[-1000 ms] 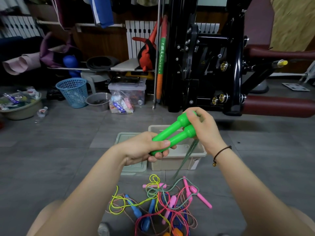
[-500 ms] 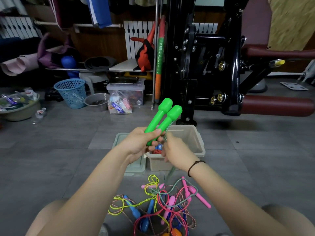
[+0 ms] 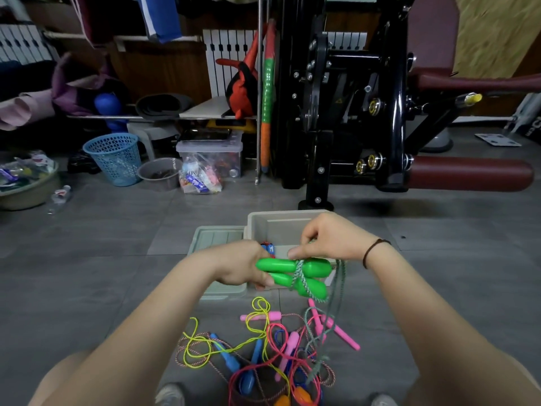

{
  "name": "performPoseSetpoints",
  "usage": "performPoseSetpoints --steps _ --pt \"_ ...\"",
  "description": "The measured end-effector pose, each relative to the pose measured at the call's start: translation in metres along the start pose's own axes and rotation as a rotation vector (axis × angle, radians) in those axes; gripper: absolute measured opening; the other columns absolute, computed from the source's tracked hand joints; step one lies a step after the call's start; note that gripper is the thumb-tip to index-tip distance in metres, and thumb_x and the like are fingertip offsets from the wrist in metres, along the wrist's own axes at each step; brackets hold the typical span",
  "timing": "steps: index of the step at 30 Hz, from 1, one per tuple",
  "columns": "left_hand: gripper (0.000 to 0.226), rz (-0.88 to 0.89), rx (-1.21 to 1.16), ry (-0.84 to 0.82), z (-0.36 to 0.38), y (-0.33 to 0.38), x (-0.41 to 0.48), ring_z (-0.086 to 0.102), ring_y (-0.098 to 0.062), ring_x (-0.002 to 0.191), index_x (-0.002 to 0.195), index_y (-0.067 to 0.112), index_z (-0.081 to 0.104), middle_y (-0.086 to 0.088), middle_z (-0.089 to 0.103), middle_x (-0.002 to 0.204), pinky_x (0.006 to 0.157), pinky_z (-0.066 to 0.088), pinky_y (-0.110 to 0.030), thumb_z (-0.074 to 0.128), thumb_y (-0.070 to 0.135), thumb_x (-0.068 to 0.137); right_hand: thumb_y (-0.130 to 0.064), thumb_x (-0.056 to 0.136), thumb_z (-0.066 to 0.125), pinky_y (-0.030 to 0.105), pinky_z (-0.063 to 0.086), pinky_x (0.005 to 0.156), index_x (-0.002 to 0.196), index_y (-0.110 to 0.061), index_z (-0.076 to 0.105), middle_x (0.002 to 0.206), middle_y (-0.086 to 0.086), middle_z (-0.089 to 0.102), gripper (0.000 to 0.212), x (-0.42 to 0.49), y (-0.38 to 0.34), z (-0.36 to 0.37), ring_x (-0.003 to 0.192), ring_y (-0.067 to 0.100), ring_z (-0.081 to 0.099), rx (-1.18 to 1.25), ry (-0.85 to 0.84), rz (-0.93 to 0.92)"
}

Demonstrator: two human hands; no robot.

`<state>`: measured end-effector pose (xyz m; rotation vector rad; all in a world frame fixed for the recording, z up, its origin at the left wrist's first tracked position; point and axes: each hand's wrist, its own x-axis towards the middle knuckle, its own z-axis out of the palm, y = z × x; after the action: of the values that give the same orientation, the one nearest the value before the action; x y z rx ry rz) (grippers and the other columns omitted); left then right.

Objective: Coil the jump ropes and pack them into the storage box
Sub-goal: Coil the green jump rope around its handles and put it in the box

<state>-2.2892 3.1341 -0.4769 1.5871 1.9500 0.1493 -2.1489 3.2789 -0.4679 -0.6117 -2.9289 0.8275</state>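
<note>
My left hand (image 3: 237,266) grips two bright green jump rope handles (image 3: 314,266) side by side, lying level over the front rim of the beige storage box (image 3: 281,222). Their grey-green cord (image 3: 298,275) crosses around the middle of the handles. My right hand (image 3: 328,240) pinches that cord just above the handles, and the rest hangs down at the right to the floor. A tangle of pink, blue, yellow and orange jump ropes (image 3: 263,353) lies on the floor below my hands. Something red and blue (image 3: 268,248) lies inside the box.
The box lid (image 3: 216,238) lies flat to the left of the box. A black gym machine (image 3: 351,112) with maroon pads stands behind it. At the back left are a blue basket (image 3: 115,158), a grey bowl (image 3: 159,172), a clear bin (image 3: 210,153) and a basin (image 3: 27,186).
The green handles went from pointing up and away to lying level and lower over the box front. My right hand moved from below them to above, and the cord is now wrapped around them.
</note>
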Motion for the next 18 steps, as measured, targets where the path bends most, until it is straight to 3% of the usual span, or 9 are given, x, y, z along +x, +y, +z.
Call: performPoseSetpoints --steps 3,8,10,12,15,18 --pt "0.010 0.097 -0.258 -0.107 -0.009 -0.005 -0.015 0.040 -0.002 0.047 0.078 0.018 0.065 0.012 0.051 0.051 0.047 0.031 -0.015 0.065 0.020 0.088 -0.040 0.072 0.073 0.017 0.028 0.043 0.054 -0.009 0.061 0.043 -0.007 0.042 0.038 -0.003 0.001 -0.005 0.043 0.006 0.034 0.402 -0.045 -0.005" --pt "0.005 0.296 -0.605 -0.155 -0.011 -0.009 -0.026 0.043 -0.011 0.055 0.081 0.014 0.065 -0.003 0.061 0.074 0.049 0.036 -0.017 0.063 0.018 0.084 -0.014 0.089 0.058 0.013 0.029 0.039 0.044 -0.019 0.051 0.036 -0.012 0.040 0.046 -0.006 0.002 0.000 0.034 0.000 0.035 0.766 0.018 0.039" --pt "0.004 0.336 -0.812 -0.028 -0.007 -0.009 -0.025 0.042 -0.010 0.053 0.080 0.013 0.064 -0.007 0.063 0.076 0.046 0.035 -0.016 0.061 0.013 0.083 -0.007 0.091 0.053 0.019 0.033 0.041 0.056 -0.016 0.052 0.034 -0.010 0.045 0.036 -0.005 -0.005 0.010 0.034 0.006 0.040 0.962 0.081 0.173" --pt "0.003 0.327 -1.053 0.146 -0.004 -0.008 -0.020 0.040 -0.007 0.050 0.083 0.008 0.060 -0.006 0.061 0.073 0.042 0.032 -0.014 0.062 0.007 0.085 -0.018 0.095 0.047 0.018 0.026 0.039 0.067 -0.011 0.051 0.037 -0.007 0.040 0.029 0.000 -0.012 0.023 0.034 0.008 0.031 0.984 0.095 0.157" --pt "0.007 0.181 -1.271 0.409 -0.006 -0.015 -0.008 0.038 -0.004 0.048 0.093 0.003 0.060 -0.003 0.057 0.070 0.039 0.027 -0.012 0.054 0.006 0.090 -0.037 0.100 0.034 0.017 0.029 0.037 0.077 -0.010 0.061 0.044 0.000 0.040 0.044 0.002 -0.018 0.031 0.036 0.009 0.030 0.874 0.073 0.102" --pt "0.008 0.032 -1.238 0.562 -0.005 -0.028 0.003 0.038 -0.004 0.048 0.093 0.003 0.062 -0.003 0.057 0.071 0.038 0.027 -0.012 0.055 0.008 0.092 -0.031 0.099 0.041 0.017 0.032 0.039 0.097 -0.012 0.063 0.052 -0.001 0.043 0.029 -0.003 -0.026 0.026 0.038 0.007 0.035 0.681 -0.001 0.038"
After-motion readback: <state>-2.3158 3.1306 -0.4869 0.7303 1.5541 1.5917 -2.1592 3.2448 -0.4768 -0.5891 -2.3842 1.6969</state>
